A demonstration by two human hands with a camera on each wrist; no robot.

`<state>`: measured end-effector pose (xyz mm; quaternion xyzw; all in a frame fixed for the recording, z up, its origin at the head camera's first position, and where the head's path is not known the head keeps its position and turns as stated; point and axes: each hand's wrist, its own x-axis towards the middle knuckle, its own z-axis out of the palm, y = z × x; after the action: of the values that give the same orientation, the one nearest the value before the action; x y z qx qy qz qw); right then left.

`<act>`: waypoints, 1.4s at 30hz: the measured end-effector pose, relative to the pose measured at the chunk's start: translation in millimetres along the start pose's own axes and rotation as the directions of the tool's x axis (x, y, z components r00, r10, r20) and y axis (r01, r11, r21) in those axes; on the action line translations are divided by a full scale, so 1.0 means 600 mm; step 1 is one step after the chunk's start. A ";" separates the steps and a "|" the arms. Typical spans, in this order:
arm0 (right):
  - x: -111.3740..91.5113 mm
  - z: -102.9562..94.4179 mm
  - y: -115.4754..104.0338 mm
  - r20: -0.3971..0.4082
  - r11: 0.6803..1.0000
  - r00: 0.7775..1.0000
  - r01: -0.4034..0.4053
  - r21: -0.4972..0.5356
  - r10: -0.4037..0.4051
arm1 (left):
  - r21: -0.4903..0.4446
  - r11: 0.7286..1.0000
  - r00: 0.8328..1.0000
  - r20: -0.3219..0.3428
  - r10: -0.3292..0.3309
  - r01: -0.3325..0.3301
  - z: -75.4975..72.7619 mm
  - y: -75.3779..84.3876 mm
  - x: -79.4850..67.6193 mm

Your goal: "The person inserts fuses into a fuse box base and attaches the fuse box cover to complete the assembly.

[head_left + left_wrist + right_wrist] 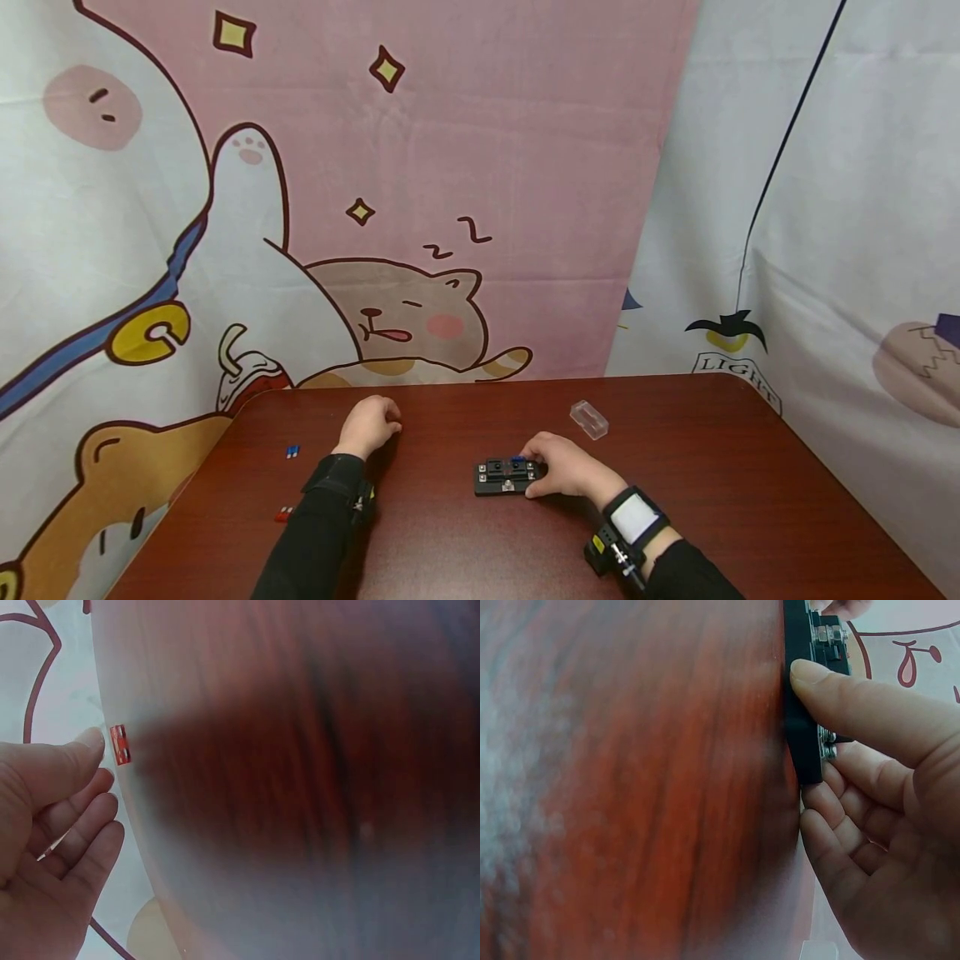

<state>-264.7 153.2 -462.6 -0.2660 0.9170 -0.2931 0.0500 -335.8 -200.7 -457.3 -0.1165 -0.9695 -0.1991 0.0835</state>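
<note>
Near the middle of the table lies a black rectangular block with metal screw terminals (pixel 491 478), also seen edge-on as the black block (pixel 801 750) in the right wrist view. My right hand (pixel 566 467) grips its right end, with the thumb (pixel 840 697) on the near side and the fingers on the far side. A bit of blue shows at the block's far edge, by the fingertips. My left hand (pixel 369 427) is to the left, near the far edge; its fingers (pixel 90 832) are loosely bent and hold nothing.
A small clear plastic box (pixel 588 419) lies beyond my right hand. Left of my left arm are a small blue piece (pixel 292 452) and a small red piece (pixel 283 514). A cartoon-printed cloth (pixel 480 167) hangs behind the brown table (pixel 435 542).
</note>
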 end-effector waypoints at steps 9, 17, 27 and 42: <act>0.001 0.000 0.000 -0.001 1.000 1.000 0.003 -0.003 -0.003 | 0.002 1.000 1.000 -0.001 -0.005 0.005 0.005 0.006 0.003; 0.000 -0.002 -0.002 0.002 1.000 1.000 0.002 0.007 -0.002 | 0.013 1.000 1.000 0.019 -0.018 0.018 0.005 0.010 0.000; 0.000 -0.001 -0.003 0.008 1.000 1.000 -0.007 0.018 0.007 | 0.011 0.999 0.999 0.031 -0.035 0.035 0.004 0.009 0.002; 0.002 0.001 0.003 0.004 1.000 1.000 0.022 -0.020 -0.022 | -0.011 0.993 0.992 0.058 -0.113 0.114 0.002 0.018 0.006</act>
<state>-266.7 153.4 -464.0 -0.2772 0.9168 -0.2838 0.0458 -336.9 -190.0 -453.7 -0.0674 -0.9750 -0.2071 0.0433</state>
